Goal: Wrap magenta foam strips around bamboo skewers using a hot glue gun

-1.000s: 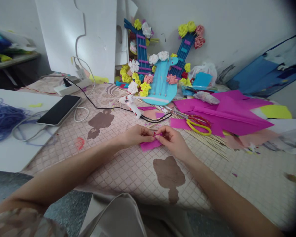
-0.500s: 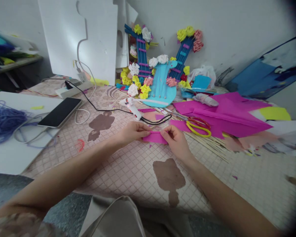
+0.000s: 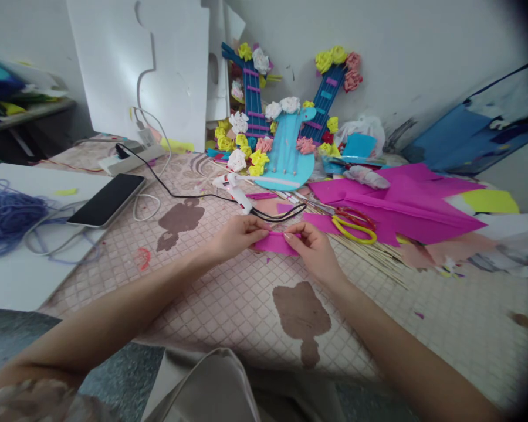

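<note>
A small strip of magenta paper [image 3: 276, 244] lies low over the patterned tablecloth, its upper edge folded or rolled. My left hand [image 3: 241, 235] pinches the left end of that edge between thumb and fingers. At the other end, my right hand [image 3: 310, 246] is closed on the same edge with thumb and fingertips. Just beyond my hands rests a white glue gun [image 3: 234, 190] with a black cord. Scissors with yellow and red handles [image 3: 354, 228] lie to the right, on larger magenta paper sheets [image 3: 405, 199].
Thin wooden sticks [image 3: 374, 258] spread beside the scissors. Left are a phone [image 3: 108, 200], purple yarn [image 3: 9, 217] on a white board, and a power strip [image 3: 132, 158] with cables. A turquoise cutout [image 3: 286, 155] with paper flowers stands against the wall.
Both hands stay on the paper strip. The fingers have shifted slightly along its upper edge, and that edge looks more rolled over. Everything else is still.
</note>
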Demonstrator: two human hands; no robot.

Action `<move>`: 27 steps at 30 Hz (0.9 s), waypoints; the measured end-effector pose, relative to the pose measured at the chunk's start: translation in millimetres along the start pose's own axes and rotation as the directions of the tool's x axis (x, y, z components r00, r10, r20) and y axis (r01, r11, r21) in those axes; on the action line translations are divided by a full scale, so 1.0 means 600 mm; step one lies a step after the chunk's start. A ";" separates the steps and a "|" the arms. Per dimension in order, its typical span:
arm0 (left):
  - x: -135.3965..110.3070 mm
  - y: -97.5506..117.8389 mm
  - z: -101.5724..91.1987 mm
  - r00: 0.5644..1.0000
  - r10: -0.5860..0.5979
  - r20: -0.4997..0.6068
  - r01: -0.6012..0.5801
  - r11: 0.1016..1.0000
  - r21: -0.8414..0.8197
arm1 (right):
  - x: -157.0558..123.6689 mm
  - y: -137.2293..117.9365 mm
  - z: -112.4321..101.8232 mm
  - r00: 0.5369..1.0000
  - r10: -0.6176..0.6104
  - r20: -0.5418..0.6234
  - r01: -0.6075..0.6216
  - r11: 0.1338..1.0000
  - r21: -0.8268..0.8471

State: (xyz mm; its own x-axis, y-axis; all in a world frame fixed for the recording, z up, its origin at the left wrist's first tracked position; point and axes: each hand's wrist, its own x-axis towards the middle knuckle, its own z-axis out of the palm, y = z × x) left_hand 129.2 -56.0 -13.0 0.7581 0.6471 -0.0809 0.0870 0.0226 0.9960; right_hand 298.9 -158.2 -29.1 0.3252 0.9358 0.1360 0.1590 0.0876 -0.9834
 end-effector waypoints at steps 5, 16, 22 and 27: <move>0.002 0.001 0.000 0.999 0.027 -0.041 -0.026 1.000 0.013 | -0.001 -0.001 0.003 0.998 0.061 0.001 -0.061 0.995 0.076; 0.001 0.014 0.006 0.990 -0.113 -0.087 0.095 0.977 -0.191 | -0.002 0.004 0.004 0.998 0.040 -0.044 -0.035 0.992 0.123; 0.003 0.008 0.002 0.994 0.000 -0.106 -0.005 0.999 -0.046 | -0.003 0.000 0.004 0.999 -0.006 -0.034 0.008 0.999 0.054; 0.006 0.005 -0.002 0.979 0.159 -0.127 -0.138 0.977 0.160 | -0.004 0.000 0.006 0.999 0.002 -0.040 0.001 0.997 0.077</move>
State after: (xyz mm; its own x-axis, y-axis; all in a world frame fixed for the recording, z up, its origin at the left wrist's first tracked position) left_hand 131.3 -52.5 -10.3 0.6740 0.7339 0.0839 0.0843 -0.1893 0.9783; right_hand 294.9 -159.3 -29.7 0.3625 0.9216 0.1390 0.0868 0.1152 -0.9895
